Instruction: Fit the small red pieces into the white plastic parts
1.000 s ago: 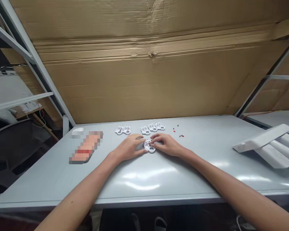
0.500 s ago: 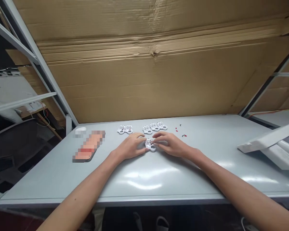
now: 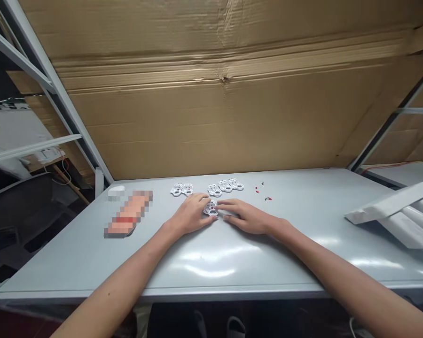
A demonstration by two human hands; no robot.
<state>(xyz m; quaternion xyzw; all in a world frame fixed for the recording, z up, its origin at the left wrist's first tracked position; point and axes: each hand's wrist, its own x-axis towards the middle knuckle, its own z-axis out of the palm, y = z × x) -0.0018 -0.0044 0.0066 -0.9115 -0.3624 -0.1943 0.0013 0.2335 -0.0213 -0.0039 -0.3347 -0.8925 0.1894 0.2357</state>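
A small white plastic part with a round hole (image 3: 211, 209) lies on the table between my hands. My left hand (image 3: 192, 213) is closed on its left side, fingers at the far edge and thumb at the near edge. My right hand (image 3: 246, 216) has its fingers stretched out, and the fingertips reach the part's right side, near a tiny red spot on it. Behind stand similar pieces: a pair of white parts (image 3: 182, 189) at the left and a row of three white parts (image 3: 225, 186) further right.
Tiny red and black pieces (image 3: 268, 199) are scattered right of the row. On the left lie a blurred phone-like object (image 3: 130, 213) and a small white object (image 3: 116, 191). A white folded shape (image 3: 391, 211) rests at the right. Cardboard (image 3: 211, 126) walls the back.
The white part has shifted slightly left and away from me, its hole now turned more toward the left hand. My right fingers have straightened and moved left with it.
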